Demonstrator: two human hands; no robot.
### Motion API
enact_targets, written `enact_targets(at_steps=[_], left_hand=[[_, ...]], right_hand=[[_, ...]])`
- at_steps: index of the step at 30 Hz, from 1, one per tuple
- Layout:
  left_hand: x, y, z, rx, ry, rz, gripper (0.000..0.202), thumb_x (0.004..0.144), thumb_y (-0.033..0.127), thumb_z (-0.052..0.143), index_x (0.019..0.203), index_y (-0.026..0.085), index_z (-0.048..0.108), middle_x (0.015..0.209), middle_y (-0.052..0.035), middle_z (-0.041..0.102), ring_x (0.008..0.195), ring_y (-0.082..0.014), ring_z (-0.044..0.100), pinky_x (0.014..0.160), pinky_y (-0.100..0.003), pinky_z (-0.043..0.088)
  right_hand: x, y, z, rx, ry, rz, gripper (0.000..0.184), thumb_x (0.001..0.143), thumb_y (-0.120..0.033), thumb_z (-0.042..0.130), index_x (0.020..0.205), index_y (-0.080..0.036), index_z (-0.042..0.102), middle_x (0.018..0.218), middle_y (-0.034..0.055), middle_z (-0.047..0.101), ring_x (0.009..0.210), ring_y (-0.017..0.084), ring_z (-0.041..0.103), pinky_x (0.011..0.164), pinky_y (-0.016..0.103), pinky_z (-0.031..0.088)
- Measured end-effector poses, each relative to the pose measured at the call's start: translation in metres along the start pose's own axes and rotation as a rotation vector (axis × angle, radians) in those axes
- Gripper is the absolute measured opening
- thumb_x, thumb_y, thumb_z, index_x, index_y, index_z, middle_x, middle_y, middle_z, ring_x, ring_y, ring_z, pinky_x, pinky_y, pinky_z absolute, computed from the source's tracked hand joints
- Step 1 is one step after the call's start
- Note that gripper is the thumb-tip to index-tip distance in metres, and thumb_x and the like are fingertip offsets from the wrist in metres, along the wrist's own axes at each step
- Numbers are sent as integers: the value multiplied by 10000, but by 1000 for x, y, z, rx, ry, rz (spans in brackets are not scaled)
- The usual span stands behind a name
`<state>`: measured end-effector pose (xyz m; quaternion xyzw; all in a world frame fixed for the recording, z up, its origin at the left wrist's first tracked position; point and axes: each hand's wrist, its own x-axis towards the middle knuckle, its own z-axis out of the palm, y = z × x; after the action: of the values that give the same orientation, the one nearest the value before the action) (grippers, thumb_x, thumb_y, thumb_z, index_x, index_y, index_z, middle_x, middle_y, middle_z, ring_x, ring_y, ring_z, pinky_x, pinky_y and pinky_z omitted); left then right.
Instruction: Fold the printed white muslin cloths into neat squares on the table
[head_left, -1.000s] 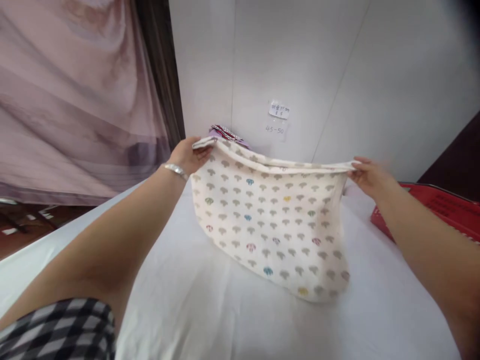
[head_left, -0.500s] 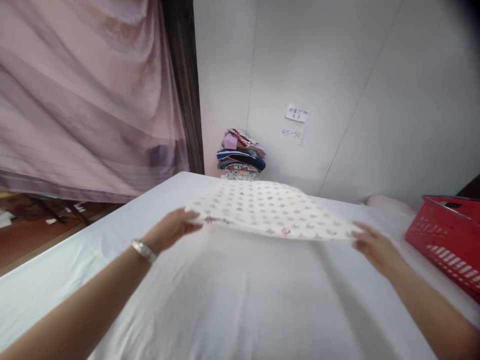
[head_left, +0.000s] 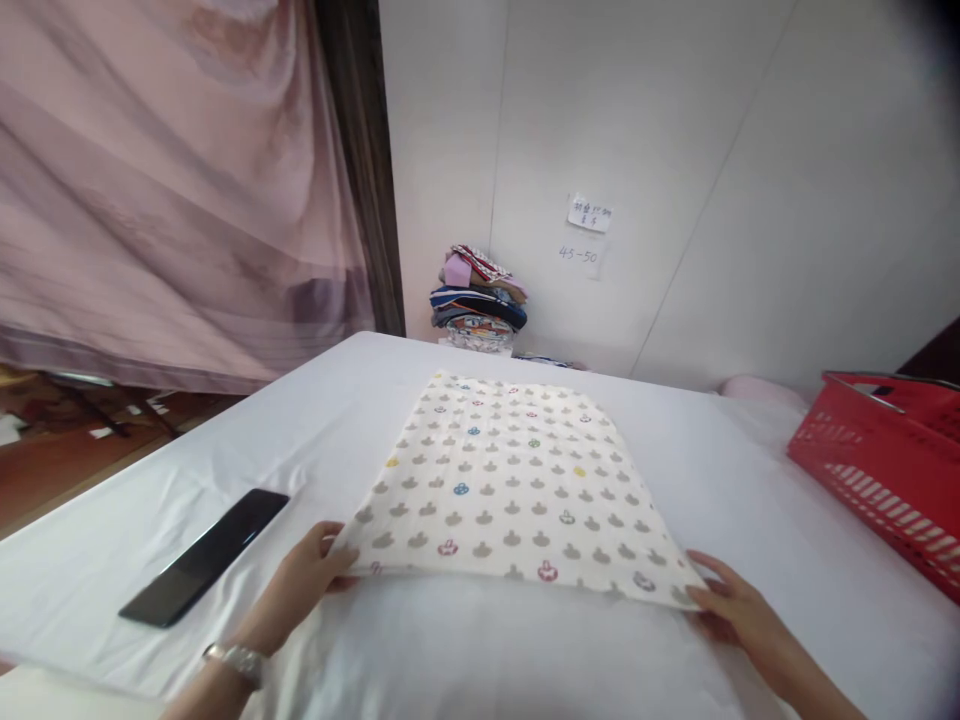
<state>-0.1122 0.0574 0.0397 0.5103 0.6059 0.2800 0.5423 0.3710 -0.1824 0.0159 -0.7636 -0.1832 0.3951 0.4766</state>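
My left grip [head_left: 311,563] was closed on the near left corner of the printed cloth [head_left: 517,475], and my right grip [head_left: 729,605] was closed on its near right corner. The cloth, white with rows of grey motifs and a few coloured ones, lay spread on the white-covered tabletop [head_left: 697,470] before me, its near edge stretched between both grips. Whether that edge touched the tabletop, I could not tell. A silvery band [head_left: 235,662] was noted on my left wrist. A black phone [head_left: 206,556] lay flat to the left of the cloth, apart from it. A red basket [head_left: 885,465] stood at the right, well apart. Beyond the far edge, a stack of folded fabrics [head_left: 480,308] stood by the pale wall [head_left: 675,120], with a paper label [head_left: 589,214] above and to its right
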Motion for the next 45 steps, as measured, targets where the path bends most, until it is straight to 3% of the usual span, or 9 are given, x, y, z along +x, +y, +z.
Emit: enact_targets(at_steps=[7,11,14,18,21,27,33,38,45], left_hand=[[-8,-21,-16,488,77,85,434,655,366,545,1043,194,455,642,1,630,541,-210,613,588,-330,498],[-8,-8,-16,914,254,292,462,734,438,439,1096,157,504,948,-140,645,826,-318,623,729,-438,462],[2,5,7,1008,316,524,514,779,492,387,1148,150,493,1160,-174,565,1055,-320,539,890,-444,404],[19,10,51,1040,219,765,577,806,521,369,1256,168,445,1382,-118,392,1300,-263,293,1070,-433,195],[29,-1,66,1133,180,638,622,813,524,342,1315,161,403,1432,-107,308,1343,-277,178,1069,-505,128],[33,-16,57,1174,136,542,646,827,519,321,1367,164,326,1463,-94,232,1358,-249,120,1071,-498,124],[42,9,60,1121,59,347,666,813,582,319,1339,177,371,1455,-102,253,1354,-264,137,1063,-532,114],[61,55,109,1049,-59,570,637,809,594,347,1287,183,439,1449,-103,267,1354,-264,138,1081,-497,70],[104,96,231,502,-306,677,435,701,475,599,1050,216,621,1369,-105,413,1281,-305,319,1077,-454,162]], right_hand=[[-8,32,5,-379,-101,-101,599,694,-420,529,1252,-244,400,574,-52,516,476,155,512,412,252,379],[-4,20,4,-741,73,-286,603,698,-411,501,1277,-264,418,931,47,626,857,259,603,709,363,487],[-8,-8,24,-852,159,-519,564,763,-437,436,1291,-237,422,1318,79,449,1212,281,403,965,417,373],[-2,-35,63,-901,18,-718,549,861,-455,323,1381,-287,276,1476,1,194,1337,233,192,1033,409,305],[19,-21,77,-1081,-28,-712,582,867,-495,303,1389,-239,279,1475,46,193,1347,257,145,1072,487,182],[46,20,74,-1206,87,-713,606,866,-536,275,1349,-184,369,1457,66,234,1346,243,153,1084,490,125],[52,-4,73,-1092,12,-600,567,853,-501,320,1326,-203,412,1442,59,278,1333,248,201,1084,477,160],[103,-62,76,-798,137,-616,512,849,-427,356,1293,-193,452,1392,54,379,1269,234,347,1028,372,321],[198,-120,100,-773,263,-386,463,836,-347,421,1242,-138,499,1285,117,499,1170,238,468,969,322,355]])
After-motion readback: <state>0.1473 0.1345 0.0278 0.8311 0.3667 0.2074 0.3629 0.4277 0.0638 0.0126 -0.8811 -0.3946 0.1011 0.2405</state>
